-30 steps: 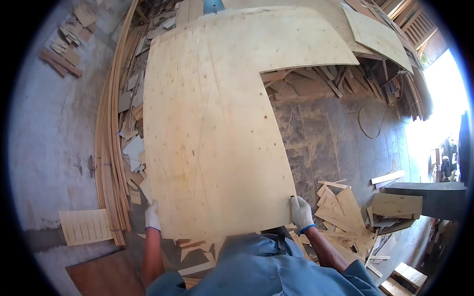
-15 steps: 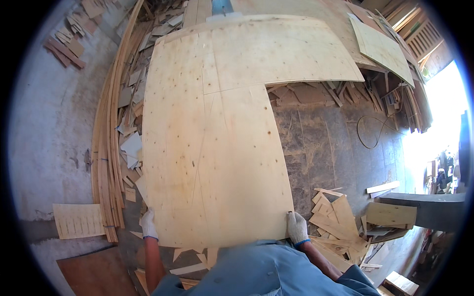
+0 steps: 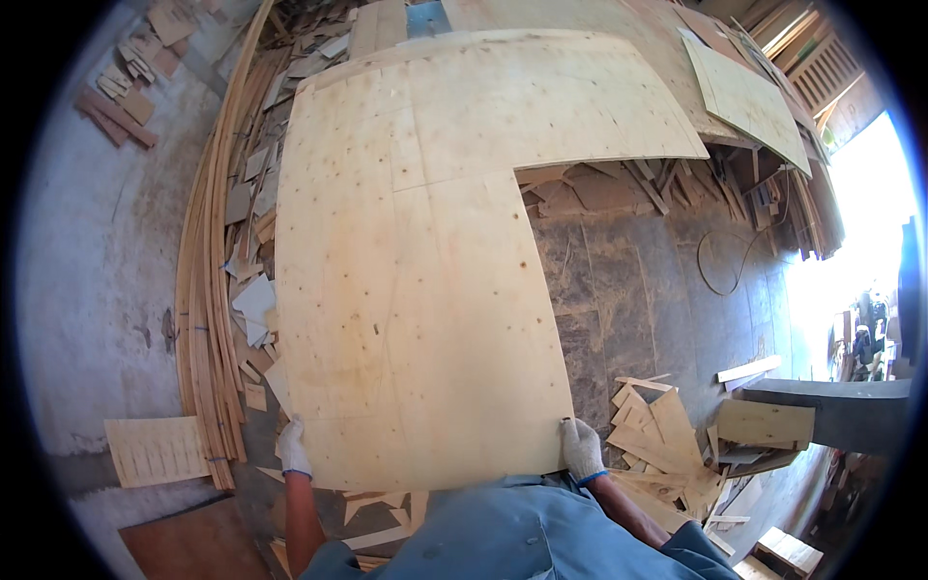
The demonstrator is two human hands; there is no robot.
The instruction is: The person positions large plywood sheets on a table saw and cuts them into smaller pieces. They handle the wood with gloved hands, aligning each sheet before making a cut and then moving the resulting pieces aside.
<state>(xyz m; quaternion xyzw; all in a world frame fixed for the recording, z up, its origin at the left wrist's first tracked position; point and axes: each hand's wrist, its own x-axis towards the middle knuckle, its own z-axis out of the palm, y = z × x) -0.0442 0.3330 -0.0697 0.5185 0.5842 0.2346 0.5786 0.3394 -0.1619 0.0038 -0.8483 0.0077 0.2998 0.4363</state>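
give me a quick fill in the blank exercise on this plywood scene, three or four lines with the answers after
1. The plywood sheet has one corner cut away, so its outline is shaped like the letter ____.
2. The left hand and the right hand each grip a near ____ of the sheet.
3. Both hands wear ____ gloves.
4. The bundle of long thin wooden strips lies on the floor to the sheet's ____ side.

Missing words: L; corner; white; left
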